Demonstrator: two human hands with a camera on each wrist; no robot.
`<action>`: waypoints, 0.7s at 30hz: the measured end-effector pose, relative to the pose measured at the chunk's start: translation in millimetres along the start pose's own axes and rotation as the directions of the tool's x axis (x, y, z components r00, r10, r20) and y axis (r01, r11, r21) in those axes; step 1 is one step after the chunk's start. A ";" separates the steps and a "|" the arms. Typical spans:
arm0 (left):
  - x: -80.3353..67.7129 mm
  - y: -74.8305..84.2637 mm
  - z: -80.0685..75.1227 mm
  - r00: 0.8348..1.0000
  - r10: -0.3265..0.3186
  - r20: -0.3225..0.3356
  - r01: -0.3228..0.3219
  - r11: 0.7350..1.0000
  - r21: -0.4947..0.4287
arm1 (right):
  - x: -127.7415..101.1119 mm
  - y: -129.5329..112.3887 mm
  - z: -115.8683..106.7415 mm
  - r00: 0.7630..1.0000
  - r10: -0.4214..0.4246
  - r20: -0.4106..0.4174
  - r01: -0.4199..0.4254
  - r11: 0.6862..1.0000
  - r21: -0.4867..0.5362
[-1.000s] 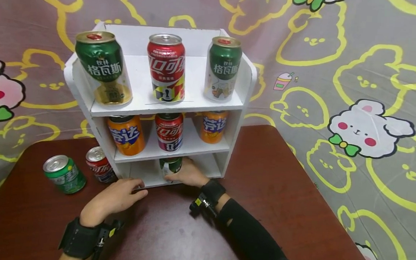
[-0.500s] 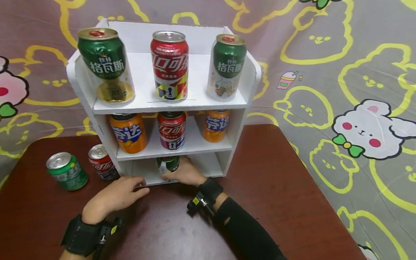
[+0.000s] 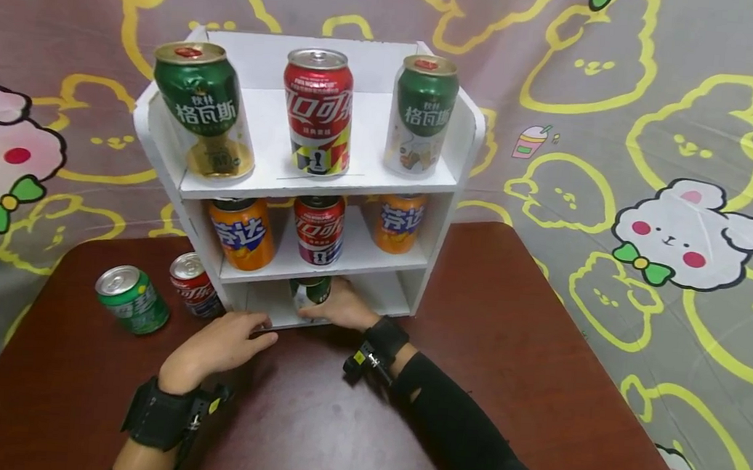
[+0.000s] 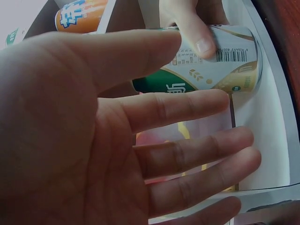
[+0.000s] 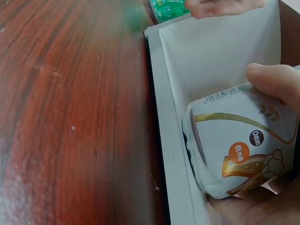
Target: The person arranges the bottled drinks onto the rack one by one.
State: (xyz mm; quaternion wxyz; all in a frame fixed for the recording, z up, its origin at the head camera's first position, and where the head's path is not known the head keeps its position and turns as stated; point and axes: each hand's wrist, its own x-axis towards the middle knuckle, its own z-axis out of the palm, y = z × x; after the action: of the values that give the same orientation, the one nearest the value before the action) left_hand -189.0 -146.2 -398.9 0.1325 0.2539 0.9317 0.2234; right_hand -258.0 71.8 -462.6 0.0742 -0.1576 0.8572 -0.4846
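Note:
On the bottom shelf of a white three-tier rack [image 3: 450,160] stands a green-and-white can [image 3: 310,292]. My right hand [image 3: 332,309] grips it from the right. In the right wrist view the can [image 5: 239,150] stands on the white bottom board [image 5: 211,51], with my thumb [image 5: 274,82] across its side. My left hand [image 3: 248,332] lies flat on the brown table [image 3: 505,360], its straight fingers touching the front edge of the bottom board. In the left wrist view the open palm [image 4: 70,140] fills the picture, with the can [image 4: 225,70] beyond it.
The top shelf carries a green can [image 3: 201,110], a red can [image 3: 317,111] and a green-white can [image 3: 422,114]. On the middle shelf stand two orange cans [image 3: 241,233] and a red can [image 3: 318,229]. Left of the rack, a green can [image 3: 131,299] and a red can [image 3: 192,293] stand on the table.
The head view has shifted a little, so everything sits slightly further right. Both hands keep their places, the right one still around the can.

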 end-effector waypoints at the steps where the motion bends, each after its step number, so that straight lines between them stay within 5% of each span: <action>1: 0.7 0.1 -0.1 1.000 -0.002 0.004 0.002 1.000 -0.003 | 0.5 -0.2 0.0 1.000 0.005 -0.001 -0.005 1.000 -0.002; 21: 1.2 -2.2 -0.6 1.000 0.001 -0.003 -0.001 1.000 0.008 | 8.4 -2.9 13.3 1.000 -0.015 -0.023 0.015 1.000 -0.005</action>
State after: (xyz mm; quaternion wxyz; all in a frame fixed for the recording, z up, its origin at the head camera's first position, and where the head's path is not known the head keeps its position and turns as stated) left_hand -191.1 -147.5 -399.7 0.1300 0.2546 0.9326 0.2202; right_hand -261.6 56.9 -466.9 0.0604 -0.1589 0.8580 -0.4847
